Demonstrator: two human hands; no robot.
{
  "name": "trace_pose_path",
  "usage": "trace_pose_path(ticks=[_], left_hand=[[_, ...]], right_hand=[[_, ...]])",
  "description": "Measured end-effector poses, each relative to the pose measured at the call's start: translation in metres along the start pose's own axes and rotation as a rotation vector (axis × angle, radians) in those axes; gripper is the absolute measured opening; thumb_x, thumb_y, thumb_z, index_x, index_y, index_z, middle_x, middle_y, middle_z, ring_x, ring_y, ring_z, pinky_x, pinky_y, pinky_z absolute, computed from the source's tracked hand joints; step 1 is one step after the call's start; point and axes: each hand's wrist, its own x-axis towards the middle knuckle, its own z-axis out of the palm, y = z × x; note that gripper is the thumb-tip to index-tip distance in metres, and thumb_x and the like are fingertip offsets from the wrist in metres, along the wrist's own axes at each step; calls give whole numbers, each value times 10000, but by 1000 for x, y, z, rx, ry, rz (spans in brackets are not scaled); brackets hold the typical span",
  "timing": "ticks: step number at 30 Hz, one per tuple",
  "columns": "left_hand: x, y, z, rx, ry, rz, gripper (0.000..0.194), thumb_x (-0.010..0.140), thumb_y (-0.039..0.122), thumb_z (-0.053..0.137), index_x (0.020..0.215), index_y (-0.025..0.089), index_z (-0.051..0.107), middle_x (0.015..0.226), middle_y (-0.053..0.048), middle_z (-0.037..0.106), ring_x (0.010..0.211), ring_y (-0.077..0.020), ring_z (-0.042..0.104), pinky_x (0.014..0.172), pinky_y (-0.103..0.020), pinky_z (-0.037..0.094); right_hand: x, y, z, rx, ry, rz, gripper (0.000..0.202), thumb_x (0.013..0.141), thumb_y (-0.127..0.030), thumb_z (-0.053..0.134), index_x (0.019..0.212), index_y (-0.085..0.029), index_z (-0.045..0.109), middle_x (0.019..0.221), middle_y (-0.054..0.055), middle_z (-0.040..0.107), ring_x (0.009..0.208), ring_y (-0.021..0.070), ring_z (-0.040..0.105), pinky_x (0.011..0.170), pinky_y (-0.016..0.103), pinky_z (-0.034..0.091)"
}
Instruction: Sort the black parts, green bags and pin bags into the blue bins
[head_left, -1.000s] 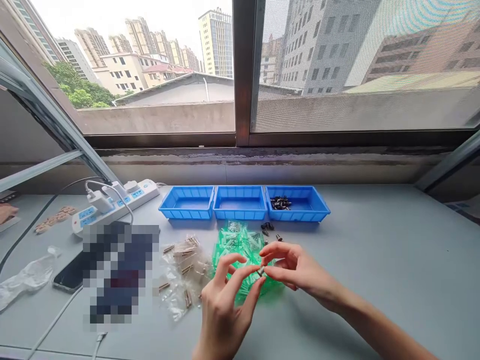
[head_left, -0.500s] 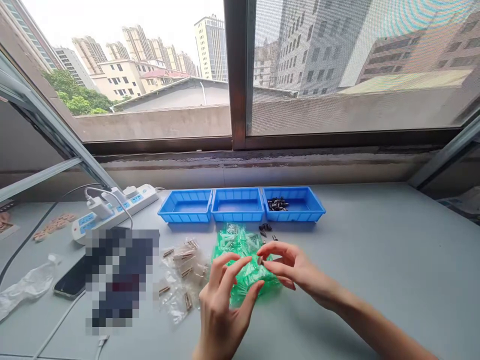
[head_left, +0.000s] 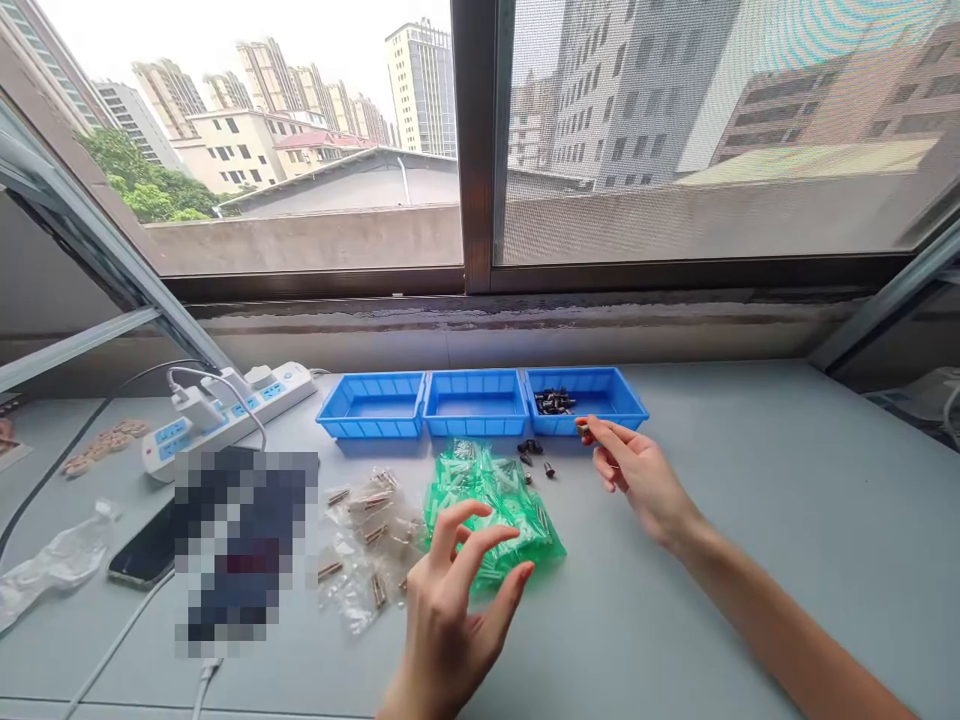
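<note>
Window panes in a dark frame (head_left: 480, 150) look out on buildings and trees from the head view, and below them a grey counter (head_left: 750, 560) reaches back to the wall. Three blue bins stand side by side in a row towards the far edge. Blue floor shows in the left bin (head_left: 371, 428) and the middle bin (head_left: 475, 427); the right bin (head_left: 551, 427) has a pile of dark fasteners (head_left: 555, 402) gathered in its left part.

At the front right corner of that bin, the right hand (head_left: 646, 485) has a narrow grip, thumb and forefinger pinched on a small metal piece (head_left: 582, 429). Whether the piece is over the rim or just in front of it, I cannot tell. More loose dark pieces (head_left: 529, 448) lie on the counter before the right bin, close to the top of the green bags (head_left: 510, 510).

Left hand (head_left: 459, 610) curves over the near edge of those bags, its grip wide, thumb well apart from the fingers. Clear bags (head_left: 356, 595) with metal pins lie just left of the green ones. Farther left, a power strip (head_left: 232, 412) and a phone (head_left: 142, 555) take up the counter; on the right, plain grey surface runs from the right forearm to the metal frame (head_left: 862, 315).
</note>
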Motion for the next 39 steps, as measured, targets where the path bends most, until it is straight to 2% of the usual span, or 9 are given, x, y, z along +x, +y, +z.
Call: trace_pose_path(ticks=[4, 8, 15, 19, 24, 29, 39], left_hand=[[-2, 0, 2, -8, -5, 8, 123, 924, 265, 511, 955, 222, 623, 1013, -58, 567, 649, -98, 599, 568, -225, 522], [-2, -1, 2, -4, -12, 25, 115, 920, 254, 516, 961, 221, 619, 1020, -61, 560, 634, -90, 589, 549, -221, 515], [3, 1, 0, 16, -22, 56, 115, 919, 254, 516, 941, 213, 621, 976, -56, 562, 603, -84, 592, 492, -204, 499], [3, 1, 1, 18, -4, 49, 116, 922, 251, 510, 940, 213, 618, 983, -57, 557, 606, -85, 590, 500, -207, 504], [1, -1, 1, 22, -21, 57, 102, 909, 220, 527, 950, 218, 619, 991, -52, 559, 611, -84, 590, 524, -210, 511], [-1, -3, 3, 9, -1, 42, 117, 914, 215, 513, 956, 228, 620, 997, -52, 554, 650, -96, 599, 547, -218, 514], [-1, -3, 4, 7, -58, 87, 127, 924, 226, 495, 947, 230, 620, 993, -44, 569, 629, -91, 598, 532, -216, 507]], right_hand=[[2, 0, 0, -43, 21, -15, 483, 488, -601, 771, 701, -171, 712, 598, -19, 557, 389, 42, 318, 358, 238, 336], [3, -2, 1, -91, 22, -29, 462, 500, -574, 768, 723, -174, 707, 672, 3, 618, 375, 42, 350, 359, 255, 384], [1, -2, 4, -89, 44, -7, 465, 472, -527, 792, 761, -172, 706, 619, -26, 598, 362, 47, 406, 361, 245, 431], [5, 3, 1, -132, 62, -80, 453, 493, -505, 792, 788, -174, 698, 637, -18, 613, 358, 56, 418, 351, 255, 449], [13, 9, -9, -219, 57, -189, 418, 591, -527, 755, 813, -176, 708, 615, -7, 627, 376, 81, 466, 372, 258, 479], [16, 5, -17, -279, 132, -314, 396, 655, -525, 718, 836, -174, 721, 675, 26, 666, 394, 98, 510, 385, 268, 506], [11, -1, -18, -335, 143, -313, 305, 654, -445, 724, 780, -168, 736, 534, -3, 610, 372, 107, 514, 353, 241, 467]])
